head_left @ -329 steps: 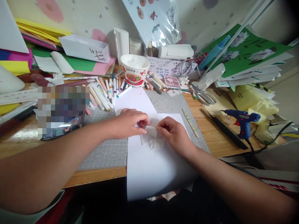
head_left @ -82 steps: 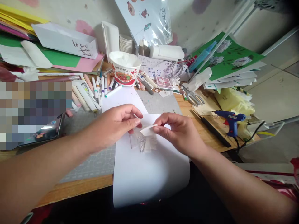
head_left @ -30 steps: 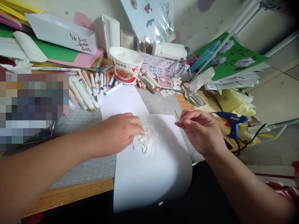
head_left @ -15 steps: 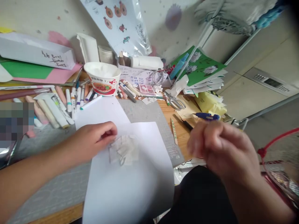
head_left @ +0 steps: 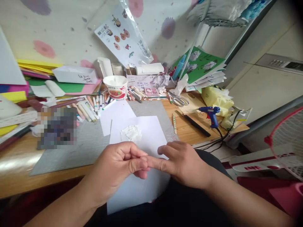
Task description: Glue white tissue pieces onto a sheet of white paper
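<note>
My left hand (head_left: 123,160) is closed, its thumb and fingers pinched round the tip of the outstretched thumb of my right hand (head_left: 182,162). Any small thing between those tips is hidden. The right thumb stands apart from its bent index finger, and nothing shows in the gap. Both hands are over the near part of a white paper sheet (head_left: 139,192), which overhangs the table edge. Just beyond them, a small cluster of white paper pieces (head_left: 131,133) lies on the sheet.
A blue glue gun (head_left: 211,115) and a black-handled tool (head_left: 197,125) lie on the right. Scissors (head_left: 179,99), a paper bowl (head_left: 115,86) and several markers (head_left: 97,104) line the back. A grey cutting mat (head_left: 71,157) lies under the paper. A racket (head_left: 287,142) stands at far right.
My hands have come together at the thumb tip; before, the left rested by the paper cluster and the right was raised near the glue gun. The camera view has shifted too.
</note>
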Action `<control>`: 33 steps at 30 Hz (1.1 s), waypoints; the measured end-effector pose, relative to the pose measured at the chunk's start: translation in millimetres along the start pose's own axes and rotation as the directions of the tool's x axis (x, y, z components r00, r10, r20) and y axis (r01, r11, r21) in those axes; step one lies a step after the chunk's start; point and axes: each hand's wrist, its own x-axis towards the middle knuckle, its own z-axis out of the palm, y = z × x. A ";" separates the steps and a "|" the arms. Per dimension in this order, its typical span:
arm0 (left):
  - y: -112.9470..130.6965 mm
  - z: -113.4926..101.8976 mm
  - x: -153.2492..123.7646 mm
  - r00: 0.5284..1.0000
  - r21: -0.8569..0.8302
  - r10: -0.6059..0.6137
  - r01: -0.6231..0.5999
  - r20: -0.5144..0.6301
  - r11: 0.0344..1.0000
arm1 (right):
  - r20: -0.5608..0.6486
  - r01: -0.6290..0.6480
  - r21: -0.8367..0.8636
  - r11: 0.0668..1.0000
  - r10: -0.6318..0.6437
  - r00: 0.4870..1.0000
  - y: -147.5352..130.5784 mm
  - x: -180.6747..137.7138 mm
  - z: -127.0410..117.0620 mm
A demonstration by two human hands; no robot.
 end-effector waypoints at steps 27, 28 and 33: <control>5.9 -6.0 -57.0 0.947 0.385 0.320 -0.296 0.001 0.874 | -0.151 0.169 -0.122 0.978 -0.187 0.971 -13.4 9.3 20.2; 6.2 -6.9 -57.2 0.935 0.443 0.354 -0.329 0.028 0.834 | -0.148 0.175 -0.106 0.979 -0.189 0.971 -13.2 9.1 20.9; 6.0 -10.8 -58.2 0.847 0.670 0.514 -0.461 0.135 0.582 | -0.107 0.188 0.028 0.982 -0.184 0.977 -13.2 7.2 23.2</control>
